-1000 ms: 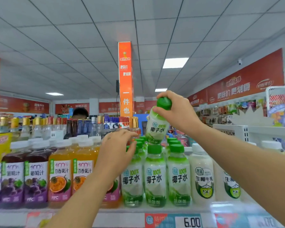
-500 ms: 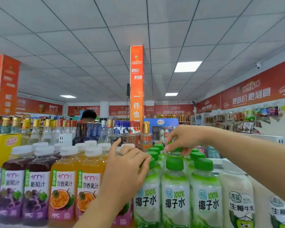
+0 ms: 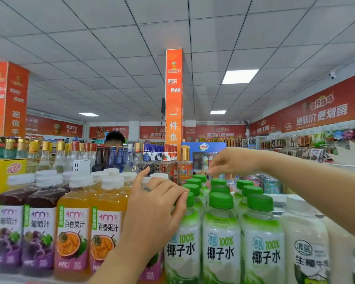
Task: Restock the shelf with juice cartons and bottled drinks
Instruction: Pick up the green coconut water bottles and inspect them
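Green-capped coconut water bottles (image 3: pixel 221 240) stand in rows at the shelf front, with more green caps (image 3: pixel 200 178) behind them. My left hand (image 3: pixel 154 212) lies flat against the front-left coconut water bottle (image 3: pixel 182 242), fingertips touching its neck and cap, without gripping it. My right hand (image 3: pixel 232 162) hovers just above the back row of green caps. Its fingers droop loosely and hold nothing.
Orange passion-fruit juice bottles (image 3: pixel 74 232) and dark grape juice bottles (image 3: pixel 6 232) stand to the left. White coconut milk bottles (image 3: pixel 307 247) stand to the right. Glass liquor bottles (image 3: pixel 131 156) line the far side, a person's head (image 3: pixel 114 138) behind them. A yellow box (image 3: pixel 6 171) is at left.
My right hand lowered a coconut water bottle into the back row, let go of its cap and lifted slightly. My left hand stayed against the front bottle. The view moved closer.
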